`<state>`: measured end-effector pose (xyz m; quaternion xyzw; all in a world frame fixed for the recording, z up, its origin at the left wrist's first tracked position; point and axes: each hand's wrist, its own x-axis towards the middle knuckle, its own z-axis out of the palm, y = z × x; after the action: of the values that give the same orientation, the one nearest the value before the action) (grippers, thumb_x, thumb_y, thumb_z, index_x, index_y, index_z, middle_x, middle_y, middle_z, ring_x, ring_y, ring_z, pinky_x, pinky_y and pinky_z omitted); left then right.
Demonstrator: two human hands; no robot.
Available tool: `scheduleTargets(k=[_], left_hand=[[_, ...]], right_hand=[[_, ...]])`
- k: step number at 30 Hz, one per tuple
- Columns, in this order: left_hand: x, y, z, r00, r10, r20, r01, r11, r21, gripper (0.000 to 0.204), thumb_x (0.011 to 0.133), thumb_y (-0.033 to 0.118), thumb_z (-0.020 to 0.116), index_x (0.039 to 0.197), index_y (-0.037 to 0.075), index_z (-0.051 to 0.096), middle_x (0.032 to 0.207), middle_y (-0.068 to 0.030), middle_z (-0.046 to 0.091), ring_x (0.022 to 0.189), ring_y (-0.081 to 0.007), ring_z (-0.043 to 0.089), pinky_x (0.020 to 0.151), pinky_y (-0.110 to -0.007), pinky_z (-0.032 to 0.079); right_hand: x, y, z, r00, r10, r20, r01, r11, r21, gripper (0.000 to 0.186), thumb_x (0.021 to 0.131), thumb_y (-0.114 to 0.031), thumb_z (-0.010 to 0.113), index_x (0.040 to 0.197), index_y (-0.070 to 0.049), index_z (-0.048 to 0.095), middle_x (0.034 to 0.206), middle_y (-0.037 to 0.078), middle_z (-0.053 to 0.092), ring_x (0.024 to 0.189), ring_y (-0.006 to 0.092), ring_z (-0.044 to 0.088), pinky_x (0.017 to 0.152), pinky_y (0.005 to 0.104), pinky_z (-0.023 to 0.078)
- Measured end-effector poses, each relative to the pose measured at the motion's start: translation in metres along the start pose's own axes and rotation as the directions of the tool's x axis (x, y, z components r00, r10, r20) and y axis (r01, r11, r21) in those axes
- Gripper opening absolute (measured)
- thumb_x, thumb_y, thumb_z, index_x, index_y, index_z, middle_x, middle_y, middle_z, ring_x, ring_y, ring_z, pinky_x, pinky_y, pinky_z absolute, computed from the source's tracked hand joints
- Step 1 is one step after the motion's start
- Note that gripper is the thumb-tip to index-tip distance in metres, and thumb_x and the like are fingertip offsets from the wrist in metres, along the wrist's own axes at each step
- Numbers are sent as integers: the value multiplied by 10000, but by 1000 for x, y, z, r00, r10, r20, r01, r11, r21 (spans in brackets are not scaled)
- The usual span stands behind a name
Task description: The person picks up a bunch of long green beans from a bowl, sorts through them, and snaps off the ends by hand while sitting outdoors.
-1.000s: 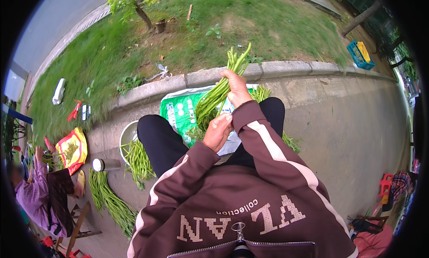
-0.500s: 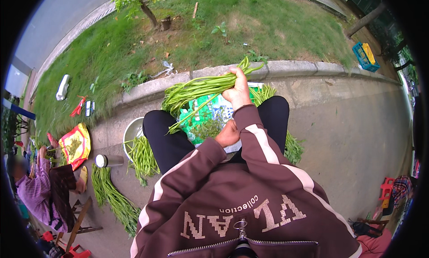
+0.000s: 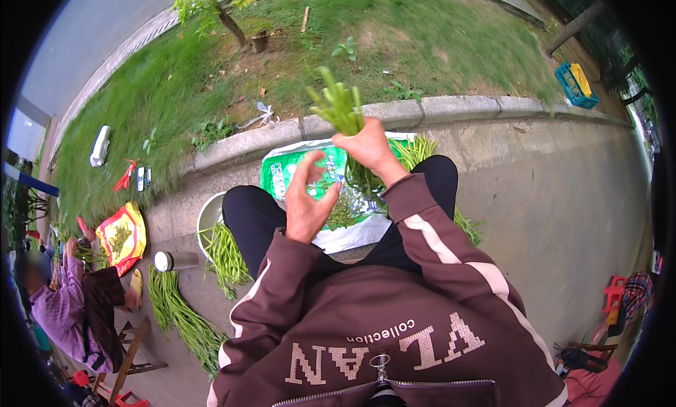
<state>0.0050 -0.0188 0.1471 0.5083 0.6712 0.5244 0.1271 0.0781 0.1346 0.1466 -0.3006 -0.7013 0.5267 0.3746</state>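
My right hand (image 3: 371,148) is wrapped round a bunch of long green stems (image 3: 338,108), leafy greens by their look. Cut ends fan out above the fist, blurred by motion, and thinner, darker ends hang below it. Beside it, my left hand (image 3: 307,206) is raised with its fingers apart and nothing in it. Below both hands a green and white plastic sack (image 3: 277,169) lies spread between my knees. Leafy scraps (image 3: 343,213) are strewn over it. More stems (image 3: 417,151) lie by my right knee.
A white basin (image 3: 210,213) with stems (image 3: 229,255) at its edge stands by my left leg. Near it are a flask (image 3: 174,260) and a long pile of greens (image 3: 184,319). Beyond runs a stone curb (image 3: 451,110). Another person (image 3: 63,308) sits at the far left.
The bunch has swung from lying sideways to upright in my right hand. My left hand has come up and left from beside the right wrist, its fingers now spread.
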Motion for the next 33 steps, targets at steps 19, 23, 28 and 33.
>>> scheduleTargets(k=[19,23,28,33], left_hand=[[25,55,-11,980,-20,199,29,999,-44,90,803,99,641,800,10,643,655,-44,624,611,-93,581,542,-227,450],[54,59,16,825,389,410,-524,798,298,158,713,203,742,777,69,689,658,-45,630,623,-99,575,542,-235,419],[73,13,58,827,-258,499,364,923,-125,213,791,202,692,779,-9,668,628,-27,616,549,-69,529,490,-265,442],[81,18,72,870,430,241,-488,821,298,131,761,209,643,742,80,636,725,-93,587,638,-298,586,564,-398,461]], right_hand=[[8,10,29,745,-283,604,661,440,-608,62,724,-92,521,723,-71,580,733,120,579,658,273,623,540,383,489],[-3,11,23,669,73,740,552,617,-561,72,751,-106,507,753,-77,573,749,95,566,706,245,607,594,361,485],[-10,29,-11,741,123,660,447,643,-622,78,769,-133,513,761,-77,567,748,67,550,728,211,581,629,335,471],[-4,69,-40,860,226,457,192,686,-701,94,786,-159,519,770,-77,561,748,39,534,750,178,555,664,309,458]])
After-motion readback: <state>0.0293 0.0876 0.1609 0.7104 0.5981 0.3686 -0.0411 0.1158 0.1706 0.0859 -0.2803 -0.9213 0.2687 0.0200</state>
